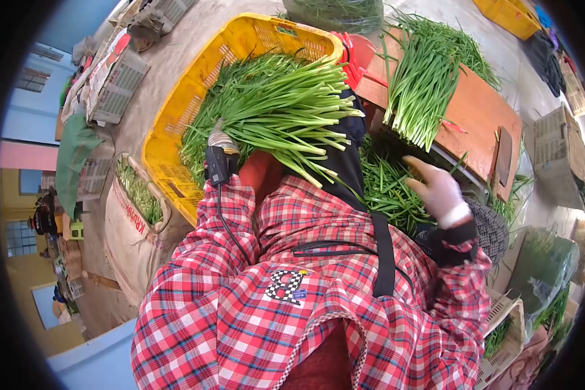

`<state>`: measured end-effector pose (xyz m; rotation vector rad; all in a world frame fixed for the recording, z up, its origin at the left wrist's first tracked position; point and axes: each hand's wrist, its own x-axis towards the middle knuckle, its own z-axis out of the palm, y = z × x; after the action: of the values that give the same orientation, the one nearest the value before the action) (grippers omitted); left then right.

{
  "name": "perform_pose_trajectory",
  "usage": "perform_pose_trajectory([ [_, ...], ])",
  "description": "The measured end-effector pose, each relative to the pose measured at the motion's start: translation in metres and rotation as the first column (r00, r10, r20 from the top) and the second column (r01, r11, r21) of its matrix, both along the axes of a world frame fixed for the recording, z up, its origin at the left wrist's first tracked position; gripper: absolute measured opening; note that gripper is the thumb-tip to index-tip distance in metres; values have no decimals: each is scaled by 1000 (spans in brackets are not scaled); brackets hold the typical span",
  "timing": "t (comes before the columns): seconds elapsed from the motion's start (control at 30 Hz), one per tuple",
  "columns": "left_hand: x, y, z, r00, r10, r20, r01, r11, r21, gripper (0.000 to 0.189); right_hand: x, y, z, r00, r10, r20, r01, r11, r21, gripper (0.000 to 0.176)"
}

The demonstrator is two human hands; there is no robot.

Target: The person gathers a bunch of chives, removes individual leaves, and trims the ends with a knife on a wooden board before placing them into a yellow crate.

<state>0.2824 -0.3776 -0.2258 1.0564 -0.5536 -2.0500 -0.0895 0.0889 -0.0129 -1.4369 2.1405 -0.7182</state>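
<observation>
A large bunch of garlic chives (286, 107), pale stem ends pointing right, rests over my left hand (221, 138) at the near side of a yellow plastic crate (159, 146). That hand is closed on the bunch, its fingers mostly hidden under the stalks, and a small black device with a cable sits at the wrist. My right hand (435, 190), in a pale glove, holds nothing; its fingers are apart. Beneath it lie loose green leaves (390, 185). Just beyond it, another bunch of chives (426, 91) lies across a reddish-brown board (484, 120).
More leaves fill the yellow crate. A flat dark strip (503, 156) lies on the board's right side. At left stands a woven sack (127, 227) of green stalks. Grey crates (556, 146) stand at right, near a plastic-wrapped green bundle (543, 263).
</observation>
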Motion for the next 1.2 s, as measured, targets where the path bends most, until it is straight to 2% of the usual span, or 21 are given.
perform_pose_trajectory([
  [0.1, 12, -26, -34, 996, -48, -71, 47, 999, -9, 41, 38, -65, 4, 983, 63, 173, -40, 990, -135, 38],
  [0.13, 7, -18, -21, 998, -33, -59, 33, 999, -5, 41, 44, -82, -5, 973, 82, 217, -32, 974, -226, 33],
  [0.2, 1, 1, 5, 1000, -15, -17, 15, 1000, -23, 41, 44, -103, -28, 921, 38, 387, 38, 982, -188, 24],
  [0.23, -1, 11, 17, 1000, 4, -14, -4, 1000, -31, 41, 43, -104, -29, 913, 43, 405, 66, 966, -252, 18],
  [0.27, -3, 15, 25, 1000, 1, 0, -1, 999, -36, 41, 40, -100, -21, 917, 32, 398, 56, 977, -208, 20],
  [0.37, -6, 29, 36, 1000, 11, 14, -10, 999, -49, 41, 24, -76, -14, 983, 76, 166, -31, 965, -261, 18],
  [0.4, -7, 32, 39, 1000, 10, 16, -9, 999, -53, 42, 16, -61, -15, 981, 39, 189, 9, 968, -249, 18],
  [0.47, -4, 34, 40, 1000, 9, 21, -7, 998, -63, 42, -17, -21, -19, 990, 48, 132, -67, 987, 143, 23],
  [0.5, -3, 36, 39, 1000, 4, 22, -2, 998, -67, 42, -40, 8, -50, 986, 97, -136, -49, 946, 319, 21],
  [0.53, -2, 37, 39, 1000, -5, 23, 6, 998, -70, 42, -51, 30, -65, 933, 75, -351, 166, 775, 609, 18],
  [0.57, -1, 37, 36, 1000, -9, 25, 11, 997, -72, 42, -69, 54, -95, 906, 121, -406, 254, 614, 748, 22],
  [0.6, 0, 38, 35, 1000, -13, 18, 14, 997, -75, 42, -61, 61, -71, 933, 146, -329, 149, 676, 722, 35],
  [0.67, 1, 39, 33, 999, -21, 25, 23, 997, -71, 42, -18, 32, -25, 981, -26, -194, 102, 915, 389, 49],
  [0.73, -3, 41, 32, 999, -36, 20, 37, 997, -66, 42, 28, -7, -9, 987, 75, 140, -83, 995, 53, 54],
  [0.8, -7, 46, 31, 999, -41, 16, 42, 998, -54, 42, 66, -37, -5, 967, 214, 140, -217, 976, 3, 56],
  [0.87, -9, 50, 31, 999, -45, 17, 46, 997, -55, 42, 88, -64, 0, 968, 244, -57, -236, 965, 118, 48],
  [0.9, -9, 50, 31, 999, -45, 18, 46, 997, -58, 42, 92, -73, -9, 973, 195, -119, -193, 981, 29, 45],
  [0.93, -10, 48, 32, 998, -52, 28, 54, 997, -62, 42, 90, -79, -11, 973, 189, -133, -180, 980, 79, 40],
  [1.0, -13, 48, 32, 998, -55, 22, 56, 996, -72, 42, 84, -73, -17, 952, 242, -187, -241, 970, 29, 39],
  [1.13, -18, 54, 32, 998, -60, 1, 60, 997, -53, 43, 65, -38, -15, 952, 304, -41, -305, 952, -14, 30],
  [1.2, -19, 56, 30, 998, -64, -8, 63, 997, -40, 43, 47, -9, -17, 968, 243, -56, -235, 965, 117, 33],
])
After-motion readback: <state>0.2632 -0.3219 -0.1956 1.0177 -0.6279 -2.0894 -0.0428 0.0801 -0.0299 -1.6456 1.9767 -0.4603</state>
